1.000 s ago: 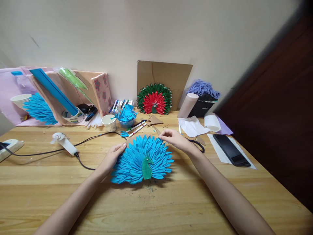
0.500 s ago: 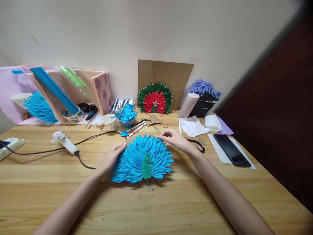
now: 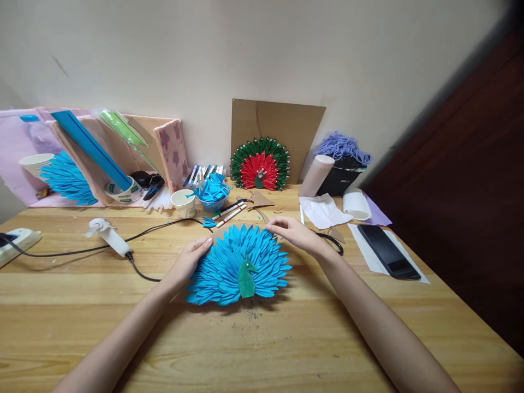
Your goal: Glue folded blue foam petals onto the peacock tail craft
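One desk (image 3: pixel 295 349) carries the work; its near edge is cut off. A cardboard sheet (image 3: pixel 278 120) leans on the wall behind, with a red peacock (image 3: pixel 268 164) in front of it. The blue peacock (image 3: pixel 221 273) is at the desk's middle, face up, between both hands; whether its underside lies flat cannot be confirmed. Left hand (image 3: pixel 192 257): gripping the upper left edge, thumb on top, beside the bare backing (image 3: pixel 220 233). Right hand (image 3: pixel 291 233): thumb and fingertips drawn together at the upper right edge; whether they pinch a petal, the backing or nothing cannot be told.

Good practice here, in my judgement, is to steady the piece by its backing rather than its petals, press lightly at the rim, and leave the petal tips uncreased and evenly spaced.

Obscured: the left fingers, under the work; a black loop (image 3: pixel 336 244), partly behind the right forearm; the petal bases, overlapped throughout. Dark specks (image 3: pixel 254 314) below the blue peacock are too small to identify.
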